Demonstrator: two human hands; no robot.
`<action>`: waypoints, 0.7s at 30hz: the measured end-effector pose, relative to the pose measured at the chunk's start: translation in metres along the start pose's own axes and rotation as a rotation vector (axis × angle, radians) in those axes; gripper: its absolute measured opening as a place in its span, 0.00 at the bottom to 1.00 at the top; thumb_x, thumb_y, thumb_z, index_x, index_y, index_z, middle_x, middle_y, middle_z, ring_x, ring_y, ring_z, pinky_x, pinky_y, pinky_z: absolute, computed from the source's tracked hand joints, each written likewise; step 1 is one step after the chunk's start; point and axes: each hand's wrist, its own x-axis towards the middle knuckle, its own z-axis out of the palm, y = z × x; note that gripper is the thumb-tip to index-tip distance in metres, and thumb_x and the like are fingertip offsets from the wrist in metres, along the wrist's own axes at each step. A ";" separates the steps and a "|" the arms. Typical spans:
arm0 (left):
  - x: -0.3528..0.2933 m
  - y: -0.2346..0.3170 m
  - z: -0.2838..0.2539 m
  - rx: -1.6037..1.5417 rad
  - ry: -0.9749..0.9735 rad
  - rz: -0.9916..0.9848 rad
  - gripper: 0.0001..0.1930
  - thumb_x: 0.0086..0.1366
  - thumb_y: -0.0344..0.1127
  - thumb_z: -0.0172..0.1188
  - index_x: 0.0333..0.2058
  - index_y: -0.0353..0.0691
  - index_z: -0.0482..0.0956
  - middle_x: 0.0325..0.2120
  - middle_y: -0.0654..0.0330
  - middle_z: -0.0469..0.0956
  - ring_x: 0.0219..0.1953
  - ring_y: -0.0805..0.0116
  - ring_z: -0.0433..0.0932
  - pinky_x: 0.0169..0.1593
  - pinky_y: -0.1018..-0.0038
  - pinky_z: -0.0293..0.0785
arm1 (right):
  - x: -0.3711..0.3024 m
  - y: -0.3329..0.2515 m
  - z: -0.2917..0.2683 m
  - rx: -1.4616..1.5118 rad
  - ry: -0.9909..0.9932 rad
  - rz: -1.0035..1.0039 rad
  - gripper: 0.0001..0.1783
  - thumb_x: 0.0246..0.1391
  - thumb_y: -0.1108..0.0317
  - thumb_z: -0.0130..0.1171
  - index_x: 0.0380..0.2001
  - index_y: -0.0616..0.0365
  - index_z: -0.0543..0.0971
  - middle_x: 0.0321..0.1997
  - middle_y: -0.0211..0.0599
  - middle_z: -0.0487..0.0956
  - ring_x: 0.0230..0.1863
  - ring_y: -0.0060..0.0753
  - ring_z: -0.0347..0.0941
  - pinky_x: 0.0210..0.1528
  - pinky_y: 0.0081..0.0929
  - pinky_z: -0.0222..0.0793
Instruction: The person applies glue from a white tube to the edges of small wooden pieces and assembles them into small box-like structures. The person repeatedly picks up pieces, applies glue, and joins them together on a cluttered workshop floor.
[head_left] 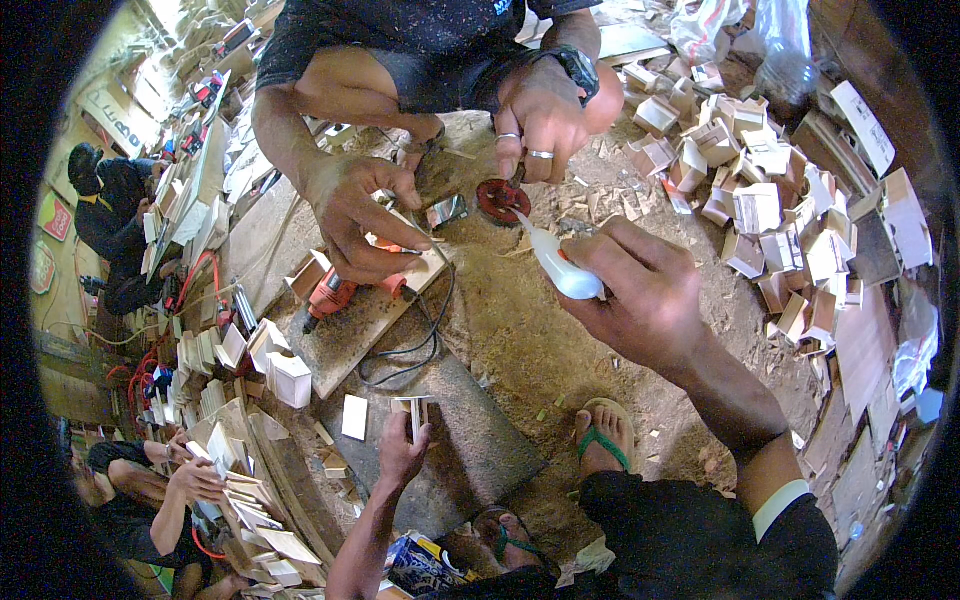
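Observation:
My right hand (650, 285) grips a white squeeze bottle (562, 262) with a thin nozzle, held tilted above the floor. The nozzle tip reaches a round red object (497, 196) under a co-worker's ringed hand (543, 120); whether they touch, I cannot tell. Lower down, my left hand (402, 450) pinches a small flat piece of wood (412, 406) over a dark board (465, 445). A white rectangular piece (354, 417) lies on that board beside it. The co-worker's other hand (365, 215) hovers over a red power drill (333, 298).
The drill's black cord (432, 335) loops across a wooden plank (345, 345). Many small wooden boxes (760, 210) are heaped at right. More wooden pieces (290, 377) line the left, where other people (165, 510) work. My sandaled foot (605, 435) rests on the dusty floor.

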 end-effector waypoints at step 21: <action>0.000 -0.004 0.002 -0.029 0.004 -0.018 0.17 0.60 0.44 0.63 0.33 0.33 0.72 0.30 0.45 0.72 0.34 0.42 0.73 0.38 0.54 0.68 | -0.002 0.002 0.009 -0.032 0.029 0.015 0.16 0.38 0.69 0.70 0.33 0.55 0.77 0.29 0.36 0.73 0.26 0.39 0.76 0.25 0.35 0.75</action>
